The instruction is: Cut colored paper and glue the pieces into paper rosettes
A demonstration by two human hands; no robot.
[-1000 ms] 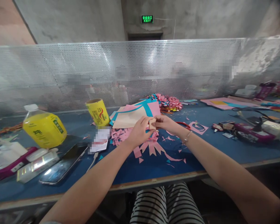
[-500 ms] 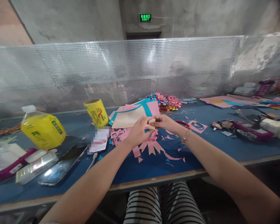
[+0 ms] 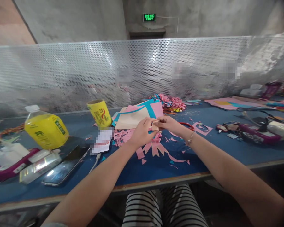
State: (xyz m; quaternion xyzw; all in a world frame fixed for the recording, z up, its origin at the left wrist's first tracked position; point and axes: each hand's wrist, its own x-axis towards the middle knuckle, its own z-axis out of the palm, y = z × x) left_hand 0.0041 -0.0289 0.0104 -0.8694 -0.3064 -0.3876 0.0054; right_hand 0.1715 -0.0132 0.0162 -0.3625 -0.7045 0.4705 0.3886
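Observation:
Between my two hands is a small piece of cream paper (image 3: 156, 125), pinched from both sides. My left hand (image 3: 144, 130) grips its left side, with the fingers curled around it. The thumb and fingertips of my right hand (image 3: 167, 123) close on its right side. Under them lies a heap of pink paper scraps (image 3: 123, 137). Pink strips with notched ends (image 3: 155, 148) fan out toward me. Just behind my hands, a stack of cream, blue and pink sheets (image 3: 132, 119) rests on the table.
To the left stand a yellow cardboard roll (image 3: 99, 113) and a bottle of yellow liquid (image 3: 46, 129). Two phones, one being a dark phone (image 3: 66, 165), lie nearby. Finished-looking paper flowers (image 3: 172, 102) are piled behind. A perforated metal screen (image 3: 85, 75) borders the blue table (image 3: 137, 175).
My hands stay together on the cream paper, which now shows a flatter face between the fingertips. The whole view has shifted slightly, with things appearing a little further right.

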